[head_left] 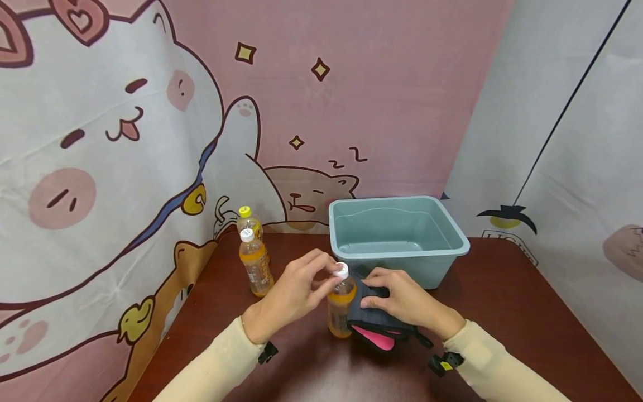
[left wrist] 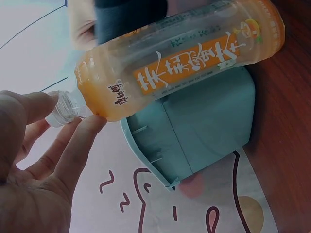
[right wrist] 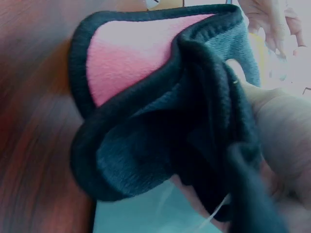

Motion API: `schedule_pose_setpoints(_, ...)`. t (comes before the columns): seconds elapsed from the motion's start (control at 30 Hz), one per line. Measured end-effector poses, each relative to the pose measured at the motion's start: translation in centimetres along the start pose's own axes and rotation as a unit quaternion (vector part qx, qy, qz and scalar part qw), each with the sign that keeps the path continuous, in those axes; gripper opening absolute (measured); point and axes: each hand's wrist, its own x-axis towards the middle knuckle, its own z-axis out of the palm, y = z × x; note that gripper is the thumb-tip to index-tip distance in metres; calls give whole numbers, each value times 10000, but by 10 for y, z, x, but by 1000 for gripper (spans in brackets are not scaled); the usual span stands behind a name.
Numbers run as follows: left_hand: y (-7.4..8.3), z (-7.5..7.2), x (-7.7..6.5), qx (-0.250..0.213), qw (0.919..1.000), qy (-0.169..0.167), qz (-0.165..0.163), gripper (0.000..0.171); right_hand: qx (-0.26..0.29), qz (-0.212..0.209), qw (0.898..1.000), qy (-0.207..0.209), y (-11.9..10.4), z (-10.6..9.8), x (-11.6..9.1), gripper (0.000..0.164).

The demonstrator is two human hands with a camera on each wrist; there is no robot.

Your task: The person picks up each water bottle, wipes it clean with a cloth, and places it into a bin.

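Head view: soft, bright, even light on backdrop (head_left: 397,89); pale glare on tabletop (head_left: 329,382) between my sleeves (head_left: 221,357); soft shadow below dark folded cloth (head_left: 374,318); wide-angle stretch toward frame edges; my work near centre reasonably sharp; left wrist view: cool, hazy cast; print on bottle (left wrist: 189,65) legible, glossy highlights on its shoulder; backdrop at upper left washed nearly white; right wrist view: upper right overexposed, my left hand (right wrist: 274,22) bleached there; cloth's interior in deep shadow, nearest fold blurred; tabletop soft, out of focus.
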Motion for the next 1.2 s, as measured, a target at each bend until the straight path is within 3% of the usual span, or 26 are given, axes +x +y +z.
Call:
schedule_pose_setpoints(0.37,0,-1,0,80,10000,-27,-34,23,-476,265,9956,-768,14,22,1,46)
schedule_pose_setpoints(0.67,2,-1,0,88,10000,-22,-23,22,-820,783,9861,-1212,16,37,-2,47)
schedule_pose_setpoints(0.8,3,-1,0,84,10000,-21,-16,22,-839,889,9847,-1239,17,40,-2,47)
schedule_pose_setpoints(1.2,3,-1,0,118,9999,-9,23,20,-478,583,9922,-994,19,35,-3,43)
